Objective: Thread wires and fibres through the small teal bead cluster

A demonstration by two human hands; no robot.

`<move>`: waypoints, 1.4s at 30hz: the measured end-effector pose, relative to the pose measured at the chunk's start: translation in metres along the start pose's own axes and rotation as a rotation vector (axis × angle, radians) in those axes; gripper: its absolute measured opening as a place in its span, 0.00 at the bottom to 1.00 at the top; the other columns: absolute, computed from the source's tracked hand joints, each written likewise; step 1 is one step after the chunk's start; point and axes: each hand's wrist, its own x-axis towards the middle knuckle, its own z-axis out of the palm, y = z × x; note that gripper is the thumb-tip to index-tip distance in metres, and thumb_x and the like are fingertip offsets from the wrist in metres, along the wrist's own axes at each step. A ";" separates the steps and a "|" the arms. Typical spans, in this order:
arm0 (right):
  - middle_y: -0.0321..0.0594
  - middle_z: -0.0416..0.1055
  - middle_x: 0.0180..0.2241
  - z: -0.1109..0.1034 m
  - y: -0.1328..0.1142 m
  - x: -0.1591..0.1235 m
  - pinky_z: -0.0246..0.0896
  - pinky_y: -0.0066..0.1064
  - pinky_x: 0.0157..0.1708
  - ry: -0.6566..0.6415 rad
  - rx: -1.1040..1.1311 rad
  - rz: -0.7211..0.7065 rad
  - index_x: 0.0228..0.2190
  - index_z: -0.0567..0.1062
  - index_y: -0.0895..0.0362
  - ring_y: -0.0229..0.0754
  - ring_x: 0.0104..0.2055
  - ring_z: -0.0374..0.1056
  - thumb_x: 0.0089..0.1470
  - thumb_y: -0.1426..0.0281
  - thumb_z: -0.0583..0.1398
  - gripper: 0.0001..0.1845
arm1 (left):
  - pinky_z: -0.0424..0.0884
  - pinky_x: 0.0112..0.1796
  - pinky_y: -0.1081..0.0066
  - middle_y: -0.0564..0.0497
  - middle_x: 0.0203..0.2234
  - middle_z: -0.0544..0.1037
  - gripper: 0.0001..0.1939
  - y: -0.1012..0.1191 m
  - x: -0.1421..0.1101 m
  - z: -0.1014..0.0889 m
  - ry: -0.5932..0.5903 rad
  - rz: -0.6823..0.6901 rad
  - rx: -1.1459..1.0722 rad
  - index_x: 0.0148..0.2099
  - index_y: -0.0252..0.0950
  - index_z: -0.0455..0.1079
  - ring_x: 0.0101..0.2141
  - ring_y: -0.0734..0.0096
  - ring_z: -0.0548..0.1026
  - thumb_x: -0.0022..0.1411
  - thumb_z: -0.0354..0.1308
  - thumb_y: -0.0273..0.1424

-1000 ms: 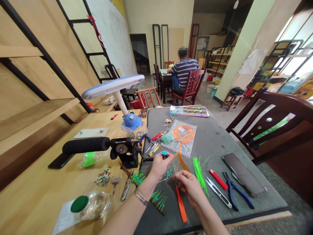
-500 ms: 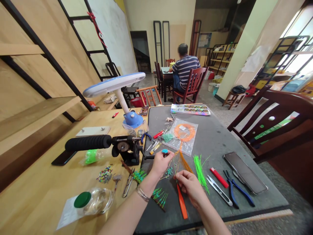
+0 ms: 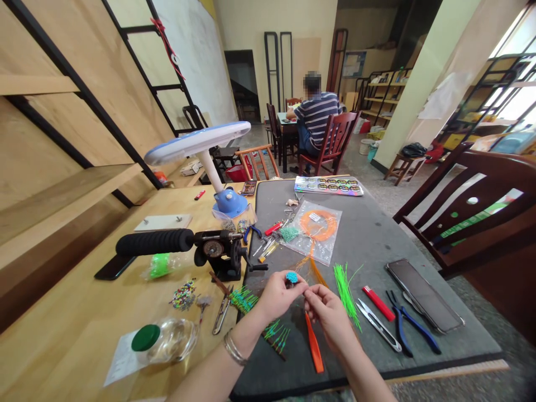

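My left hand [image 3: 278, 296] is closed, thumb and forefinger pinched, with a small piece with a knobbly turquoise top [image 3: 291, 277] in its curled fingers. My right hand [image 3: 326, 310] is also pinched, its fingertips meeting the left thumb and forefinger. What lies between those fingertips is too small to make out. Just below the hands, a flat orange strip-like tool [image 3: 314, 346] lies on the grey mat [image 3: 377, 229]; its upper end is partly hidden. Orange strands [image 3: 318, 272] run from a clear bag with an orange coil [image 3: 320, 225] to behind my fingers.
Bright green strands [image 3: 345, 296], a red lighter [image 3: 378, 303], thread snips [image 3: 379, 325], blue-handled pliers [image 3: 412, 329] and a phone [image 3: 425, 296] lie on the right. Leftward stand a black hand-cranked device [image 3: 218, 254], a lamp [image 3: 230, 202] and a green-lidded jar [image 3: 167, 340]. A person [image 3: 318, 117] sits behind.
My hands have come together: the right has moved up, the left slightly right and down. Earlier, the fingertips were apart with a thin strand near them. The view has shifted slightly.
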 end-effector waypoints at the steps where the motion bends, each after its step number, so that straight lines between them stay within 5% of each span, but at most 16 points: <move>1: 0.30 0.66 0.17 -0.001 0.003 0.000 0.49 0.23 0.17 0.015 -0.014 -0.002 0.24 0.68 0.57 0.30 0.17 0.57 0.44 0.55 0.65 0.19 | 0.65 0.30 0.72 0.51 0.20 0.74 0.08 -0.002 0.001 -0.002 0.008 -0.003 0.012 0.26 0.32 0.73 0.25 0.71 0.69 0.52 0.61 0.33; 8: 0.27 0.62 0.15 -0.010 0.017 -0.007 0.41 0.22 0.15 0.108 -0.019 0.076 0.23 0.67 0.57 0.28 0.15 0.51 0.42 0.53 0.65 0.21 | 0.66 0.32 0.70 0.48 0.26 0.77 0.05 -0.023 0.011 -0.025 0.104 0.069 0.334 0.30 0.33 0.74 0.28 0.67 0.72 0.52 0.59 0.29; 17: 0.27 0.62 0.15 -0.013 0.019 -0.009 0.41 0.21 0.14 0.114 -0.002 0.112 0.22 0.66 0.56 0.27 0.14 0.51 0.40 0.53 0.65 0.21 | 0.64 0.38 0.72 0.50 0.34 0.75 0.09 -0.031 0.010 -0.014 -0.069 0.090 0.867 0.36 0.38 0.73 0.37 0.67 0.73 0.56 0.53 0.23; 30: 0.26 0.62 0.14 -0.014 0.022 -0.009 0.43 0.19 0.14 0.110 0.008 0.100 0.23 0.66 0.56 0.27 0.14 0.51 0.42 0.54 0.65 0.20 | 0.63 0.35 0.70 0.48 0.33 0.73 0.06 -0.033 0.013 -0.011 -0.095 0.030 1.007 0.34 0.36 0.69 0.34 0.65 0.72 0.58 0.52 0.23; 35: 0.31 0.68 0.19 -0.010 0.019 -0.011 0.48 0.20 0.14 0.042 0.043 0.043 0.24 0.67 0.56 0.29 0.16 0.55 0.44 0.55 0.64 0.18 | 0.63 0.37 0.71 0.49 0.30 0.73 0.04 -0.030 0.006 -0.017 -0.020 0.073 0.523 0.33 0.35 0.68 0.33 0.68 0.70 0.60 0.53 0.27; 39: 0.35 0.72 0.28 -0.001 0.016 -0.011 0.54 0.20 0.16 -0.020 0.103 0.010 0.25 0.68 0.56 0.30 0.20 0.61 0.46 0.57 0.63 0.16 | 0.51 0.20 0.78 0.57 0.20 0.66 0.10 -0.026 -0.004 -0.014 -0.115 -0.242 -0.134 0.35 0.34 0.66 0.18 0.80 0.56 0.57 0.58 0.37; 42: 0.33 0.71 0.25 0.005 0.017 -0.009 0.55 0.21 0.16 -0.049 0.151 0.013 0.25 0.67 0.56 0.31 0.19 0.61 0.47 0.59 0.63 0.15 | 0.40 0.17 0.78 0.59 0.19 0.64 0.16 -0.025 -0.009 -0.010 -0.210 -0.417 -0.444 0.35 0.35 0.62 0.15 0.85 0.48 0.53 0.62 0.40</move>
